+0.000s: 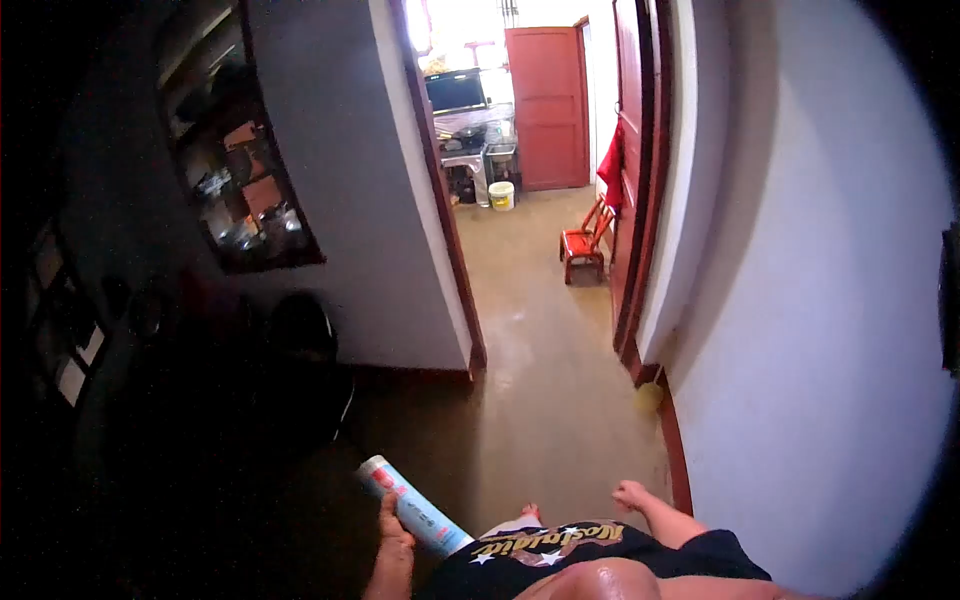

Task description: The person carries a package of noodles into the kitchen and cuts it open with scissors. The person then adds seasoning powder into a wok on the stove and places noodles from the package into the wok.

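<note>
My left hand (395, 525) is wrapped round a long pale-blue cylindrical roll (418, 512) with red and dark printing. Its whitish end points up and to the left, and its lower end reaches the front of my black printed shirt (560, 545). On the other side of my body, my right hand (630, 494) hangs near the right wall with its fingers curled in. Nothing shows in it.
Ahead is a doorway with a dark red door (628, 190). Beyond it are a small red chair (585, 243), a white bucket (502, 196), a sink (502, 152) and another red door (545, 108). A yellowish round thing (649, 398) lies by the right wall.
</note>
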Demonstrator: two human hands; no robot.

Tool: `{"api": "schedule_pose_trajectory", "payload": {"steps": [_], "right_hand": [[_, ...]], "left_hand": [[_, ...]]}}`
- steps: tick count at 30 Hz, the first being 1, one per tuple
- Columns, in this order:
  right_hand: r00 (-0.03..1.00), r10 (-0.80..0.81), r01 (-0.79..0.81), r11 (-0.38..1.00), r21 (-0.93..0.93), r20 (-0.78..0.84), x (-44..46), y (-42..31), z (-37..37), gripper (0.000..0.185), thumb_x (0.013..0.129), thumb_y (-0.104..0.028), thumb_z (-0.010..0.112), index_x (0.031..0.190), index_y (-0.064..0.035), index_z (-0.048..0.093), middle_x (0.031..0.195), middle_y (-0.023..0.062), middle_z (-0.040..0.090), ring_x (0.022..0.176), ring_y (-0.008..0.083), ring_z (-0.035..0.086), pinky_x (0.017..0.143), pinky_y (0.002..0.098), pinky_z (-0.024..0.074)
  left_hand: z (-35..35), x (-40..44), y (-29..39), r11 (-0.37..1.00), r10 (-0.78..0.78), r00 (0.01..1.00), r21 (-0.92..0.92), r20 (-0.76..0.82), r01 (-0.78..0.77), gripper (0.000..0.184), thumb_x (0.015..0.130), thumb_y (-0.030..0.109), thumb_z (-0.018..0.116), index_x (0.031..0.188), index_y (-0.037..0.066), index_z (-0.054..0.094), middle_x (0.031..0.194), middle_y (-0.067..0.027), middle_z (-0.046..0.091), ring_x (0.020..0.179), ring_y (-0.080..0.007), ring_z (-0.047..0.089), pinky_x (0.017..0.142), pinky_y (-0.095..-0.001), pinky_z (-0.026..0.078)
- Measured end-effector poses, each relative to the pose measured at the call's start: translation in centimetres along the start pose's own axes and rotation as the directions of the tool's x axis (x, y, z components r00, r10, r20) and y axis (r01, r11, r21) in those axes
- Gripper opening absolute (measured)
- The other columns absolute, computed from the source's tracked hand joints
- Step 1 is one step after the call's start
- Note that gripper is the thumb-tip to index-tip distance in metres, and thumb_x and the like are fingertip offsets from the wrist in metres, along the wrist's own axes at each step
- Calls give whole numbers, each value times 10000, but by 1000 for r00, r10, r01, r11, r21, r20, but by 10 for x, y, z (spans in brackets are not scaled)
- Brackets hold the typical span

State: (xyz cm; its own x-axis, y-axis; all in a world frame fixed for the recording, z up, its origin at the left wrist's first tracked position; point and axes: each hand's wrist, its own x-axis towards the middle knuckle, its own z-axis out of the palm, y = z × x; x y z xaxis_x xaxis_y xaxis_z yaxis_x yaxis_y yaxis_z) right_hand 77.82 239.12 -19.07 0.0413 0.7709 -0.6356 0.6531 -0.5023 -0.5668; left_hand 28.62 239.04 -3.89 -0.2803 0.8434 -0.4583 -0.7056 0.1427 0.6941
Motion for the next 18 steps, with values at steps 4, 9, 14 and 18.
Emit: {"api": "schedule_pose_trajectory", "payload": {"steps": [4, 9, 14, 18], "right_hand": [[981, -147, 179, 938, -297, 128, 68, 75, -33, 351, 731, -391, 578, 764, -48, 646, 671, 103, 640, 598, 238, 620, 553, 369, 483], [974, 191, -126, 903, -410, 122, 119, 115, -93, 305, 744, -332, 596, 751, -30, 642, 668, 106, 635, 666, 243, 622, 594, 362, 483], [943, 331, -320, 929, -184, 32, 245, 66, -183, 269, 737, -271, 593, 770, -6, 630, 665, 122, 629, 629, 246, 619, 557, 374, 484], [966, 257, -253, 951, -180, 2, 387, 6, -285, 242, 731, -222, 591, 785, 13, 620, 663, 134, 625, 600, 247, 617, 527, 383, 486]], "left_hand": [[127, 123, 4, 979, -201, 953, 9, 228, 205, 540, 694, 389, 681, 1110, 87, 512, 954, -87, 595, 882, -276, 583, 828, -460, 469], [326, 225, 3, 954, -296, 801, 120, 520, 275, 585, 733, 384, 657, 1148, 37, 432, 960, -183, 602, 863, -338, 613, 799, -483, 494], [438, 339, -39, 964, -264, 761, 190, 593, 186, 545, 751, 368, 643, 1143, 44, 447, 960, -168, 606, 866, -317, 617, 791, -471, 498], [514, 427, -58, 967, -251, 857, 145, 449, 207, 420, 755, 287, 635, 1073, 48, 501, 916, -116, 604, 831, -254, 609, 765, -403, 505]]}}
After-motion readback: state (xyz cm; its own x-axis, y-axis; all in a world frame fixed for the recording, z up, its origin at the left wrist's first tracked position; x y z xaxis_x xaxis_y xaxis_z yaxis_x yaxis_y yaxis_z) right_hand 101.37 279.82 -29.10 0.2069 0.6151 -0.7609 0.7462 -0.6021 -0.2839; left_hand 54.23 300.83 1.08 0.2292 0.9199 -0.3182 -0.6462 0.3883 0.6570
